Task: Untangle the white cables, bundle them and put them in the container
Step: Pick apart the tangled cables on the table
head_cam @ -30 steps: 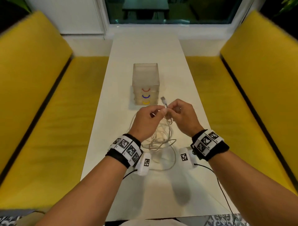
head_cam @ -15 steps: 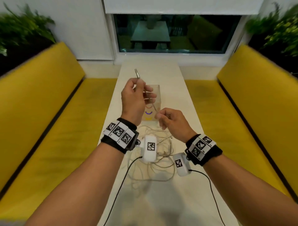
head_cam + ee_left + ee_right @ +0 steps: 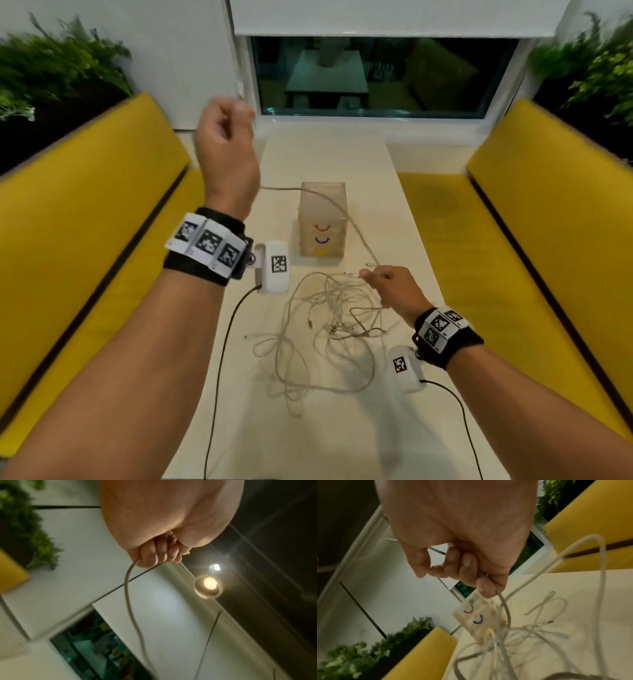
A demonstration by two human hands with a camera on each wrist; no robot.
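Raised well above its spot of half a second ago, my left hand point(image 3: 226, 150) grips one end of a white cable point(image 3: 337, 212), drawing it up and away from the tangle point(image 3: 329, 329) on the surface point(image 3: 325, 442). My right hand point(image 3: 394, 287), low beside the pile, pinches the same strand, which runs slanting down from upper left to lower right, crossing in front of the container point(image 3: 322, 219). I judge the untangling step under way; next, this strand must slide fully clear before coiling.
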